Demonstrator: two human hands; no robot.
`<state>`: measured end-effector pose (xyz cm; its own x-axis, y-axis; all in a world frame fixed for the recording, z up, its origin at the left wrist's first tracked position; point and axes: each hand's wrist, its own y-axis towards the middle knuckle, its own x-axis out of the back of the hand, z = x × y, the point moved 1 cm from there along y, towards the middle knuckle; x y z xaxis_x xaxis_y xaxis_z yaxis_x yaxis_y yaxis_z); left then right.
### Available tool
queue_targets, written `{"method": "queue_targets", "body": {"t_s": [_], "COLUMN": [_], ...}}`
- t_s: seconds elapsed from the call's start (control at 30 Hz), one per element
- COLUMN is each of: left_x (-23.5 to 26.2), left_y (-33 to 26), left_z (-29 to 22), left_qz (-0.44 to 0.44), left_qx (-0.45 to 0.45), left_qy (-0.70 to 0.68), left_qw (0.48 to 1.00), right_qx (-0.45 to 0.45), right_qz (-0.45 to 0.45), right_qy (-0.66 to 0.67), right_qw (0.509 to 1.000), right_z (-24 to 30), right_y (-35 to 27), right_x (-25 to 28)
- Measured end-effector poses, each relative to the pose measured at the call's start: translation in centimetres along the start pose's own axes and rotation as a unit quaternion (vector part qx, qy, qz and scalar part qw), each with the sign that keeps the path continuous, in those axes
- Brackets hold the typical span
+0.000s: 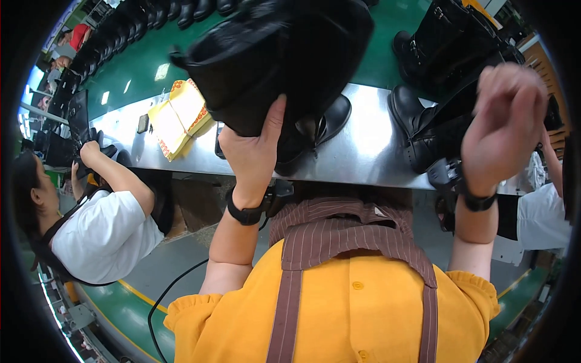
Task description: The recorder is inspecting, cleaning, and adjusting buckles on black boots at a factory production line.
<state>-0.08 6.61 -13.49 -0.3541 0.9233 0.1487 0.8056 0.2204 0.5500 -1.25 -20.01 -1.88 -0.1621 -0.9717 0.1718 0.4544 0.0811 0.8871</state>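
Observation:
My left hand (254,148) is closed on a black boot (242,91), its thumb pressed against the dark leather. The boot hangs tilted over the metal table, blurred by motion at its upper part. Raised at the right, my right hand (505,124) is somewhat smeared; its fingers curl loosely, and I see nothing in them. Below it, black boots (417,121) rest at the table's right side. Another black boot (334,118) stands behind the held one, partly hidden by it.
A tied stack of yellow printed sheets (180,121) lies on the shiny metal table (372,130). Buckled boots (433,42) stand on the green surface (136,78) beyond. A co-worker in white (106,227) handles a boot at left; another person's white sleeve (541,215) shows at right.

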Motion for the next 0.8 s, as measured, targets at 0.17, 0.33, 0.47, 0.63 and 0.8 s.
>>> {"method": "queue_targets", "body": {"t_s": [0.17,0.33,0.47,0.63,0.8], "left_x": [-0.3,0.2,0.7,0.6,-0.4], "left_y": [-1.7,-6.1,-6.8,-7.2,-7.5], "left_z": [2.5,5.5,7.1,7.1,6.0], "left_qz": [0.034,0.204,0.256,0.242,0.191], "left_qx": [-0.032,0.199,0.175,0.171,0.156], "left_qy": [-0.077,-0.166,-0.103,-0.053,-0.027], "left_qw": [0.996,0.944,0.945,0.954,0.969], "right_qx": [-0.516,-0.502,-0.556,-0.604,-0.665], "right_qz": [0.197,0.205,0.224,0.305,0.239], "right_qy": [0.041,0.010,0.039,0.156,0.269], "right_qw": [0.833,0.840,0.800,0.720,0.654], "right_z": [-2.5,-5.3,-5.8,-7.5,-7.4], "right_y": [-12.7,-18.4,-17.8,-17.1,-16.6], "right_x": [-6.2,-11.2,-11.7,-10.8,-11.0]}}
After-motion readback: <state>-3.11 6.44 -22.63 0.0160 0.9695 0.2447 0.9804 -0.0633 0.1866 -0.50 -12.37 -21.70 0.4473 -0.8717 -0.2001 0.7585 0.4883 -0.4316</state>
